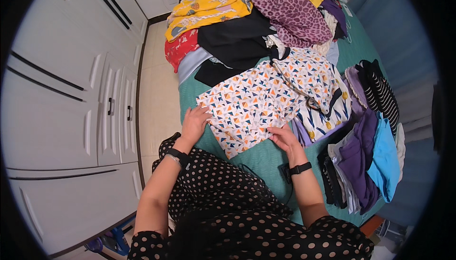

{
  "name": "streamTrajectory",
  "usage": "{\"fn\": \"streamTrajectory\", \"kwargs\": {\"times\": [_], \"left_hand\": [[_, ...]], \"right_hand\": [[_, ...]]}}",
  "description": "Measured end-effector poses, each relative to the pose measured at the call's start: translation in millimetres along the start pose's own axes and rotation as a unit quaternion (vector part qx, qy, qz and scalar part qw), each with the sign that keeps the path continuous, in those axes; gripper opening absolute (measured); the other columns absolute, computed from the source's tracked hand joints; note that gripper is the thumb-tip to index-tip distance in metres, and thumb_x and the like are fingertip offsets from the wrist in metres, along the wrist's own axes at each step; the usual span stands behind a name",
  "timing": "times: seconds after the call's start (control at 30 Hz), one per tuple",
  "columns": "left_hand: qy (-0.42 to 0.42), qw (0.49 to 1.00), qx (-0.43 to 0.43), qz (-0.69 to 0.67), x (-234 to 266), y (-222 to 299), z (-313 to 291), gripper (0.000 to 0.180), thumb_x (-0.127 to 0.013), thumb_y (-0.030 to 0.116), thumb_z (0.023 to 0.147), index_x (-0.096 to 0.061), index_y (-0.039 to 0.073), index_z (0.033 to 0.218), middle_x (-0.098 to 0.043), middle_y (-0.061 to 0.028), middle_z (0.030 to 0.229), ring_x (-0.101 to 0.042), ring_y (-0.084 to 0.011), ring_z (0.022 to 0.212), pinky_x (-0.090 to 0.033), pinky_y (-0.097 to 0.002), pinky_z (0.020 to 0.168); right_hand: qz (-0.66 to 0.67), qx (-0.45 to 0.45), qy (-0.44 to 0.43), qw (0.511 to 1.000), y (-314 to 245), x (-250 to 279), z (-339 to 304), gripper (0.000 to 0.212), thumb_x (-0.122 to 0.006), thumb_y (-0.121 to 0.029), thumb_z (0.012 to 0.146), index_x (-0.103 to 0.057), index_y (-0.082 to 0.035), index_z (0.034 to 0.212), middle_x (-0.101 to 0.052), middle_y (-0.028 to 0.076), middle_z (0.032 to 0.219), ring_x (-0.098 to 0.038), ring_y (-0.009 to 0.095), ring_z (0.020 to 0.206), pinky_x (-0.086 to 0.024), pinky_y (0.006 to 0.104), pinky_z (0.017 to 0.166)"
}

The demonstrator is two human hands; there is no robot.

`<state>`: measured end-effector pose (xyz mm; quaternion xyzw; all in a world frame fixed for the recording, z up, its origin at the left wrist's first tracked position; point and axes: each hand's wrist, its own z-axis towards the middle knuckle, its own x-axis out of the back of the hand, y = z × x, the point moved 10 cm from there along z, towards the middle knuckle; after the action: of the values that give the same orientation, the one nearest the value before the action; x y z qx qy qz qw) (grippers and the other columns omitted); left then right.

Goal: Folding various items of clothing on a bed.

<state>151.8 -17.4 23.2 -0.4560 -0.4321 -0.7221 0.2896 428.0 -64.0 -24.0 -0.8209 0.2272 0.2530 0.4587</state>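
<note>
A white garment printed with small orange, navy and grey triangles lies spread on the bed, dark trim at its far end. At its near left edge rests my left hand, fingers apart and touching the fabric. My right hand has the near right edge between thumb and fingers; the fingers are partly hidden. Part of a white garment with yellow tulips shows beside the triangle print, on the right.
A heap of loose clothes, including a pink leopard-print piece and a yellow one, covers the far bed. Folded stacks with a purple garment and a blue one stand at right. White cabinets line the left.
</note>
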Motion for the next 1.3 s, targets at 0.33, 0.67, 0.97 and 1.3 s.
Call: {"fn": "streamTrajectory", "kwargs": {"times": [0.33,0.67,0.97,1.3], "left_hand": [[-0.091,0.851,0.124,-0.502,17.8,-58.4,105.4,0.015,-0.051,0.011,0.091,-0.063,0.003,0.089,-0.065,-0.0005,0.082,-0.057,-0.0061,0.075,-0.047,-0.0254,0.066],[0.01,0.808,0.304,-0.504,-48.1,-99.3,122.3,0.023,-0.063,0.026,0.089,-0.064,0.003,0.089,-0.061,0.0027,0.076,-0.051,-0.0049,0.067,-0.043,-0.0213,0.061],[0.176,0.905,0.292,-0.253,-1.7,-62.7,47.7,0.029,-0.077,0.02,0.073,-0.061,-0.002,0.084,-0.06,-0.0093,0.077,-0.057,-0.0142,0.062,-0.045,-0.0264,0.056],[0.231,0.892,0.23,-0.312,-2.2,-88.9,56.8,0.009,-0.065,0.007,0.081,-0.066,-0.001,0.086,-0.065,-0.009,0.085,-0.06,-0.0187,0.073,-0.047,-0.029,0.066]], "right_hand": [[-0.012,-0.01,0.062,0.998,-25.6,-0.2,-11.1,0.041,-0.061,-0.002,0.085,-0.046,-0.001,0.124,-0.064,0.007,0.104,-0.066,0.015,0.082,-0.055,0.0231,0.06],[0.052,0.014,0.117,0.992,-16.7,47.8,-25.9,0.047,-0.056,0.002,0.087,-0.038,0.002,0.131,-0.056,0.018,0.122,-0.062,0.028,0.102,-0.055,0.0405,0.083],[0.131,-0.017,0.085,0.987,23.1,23.4,-16.1,0.059,-0.061,0.007,0.081,-0.036,0.0,0.134,-0.054,0.015,0.125,-0.057,0.026,0.111,-0.047,0.0398,0.097],[0.07,-0.041,0.164,0.983,76.8,0.1,-13.9,0.045,-0.066,-0.002,0.083,-0.049,-0.006,0.124,-0.062,0.006,0.112,-0.062,0.015,0.097,-0.052,0.0261,0.072]]}}
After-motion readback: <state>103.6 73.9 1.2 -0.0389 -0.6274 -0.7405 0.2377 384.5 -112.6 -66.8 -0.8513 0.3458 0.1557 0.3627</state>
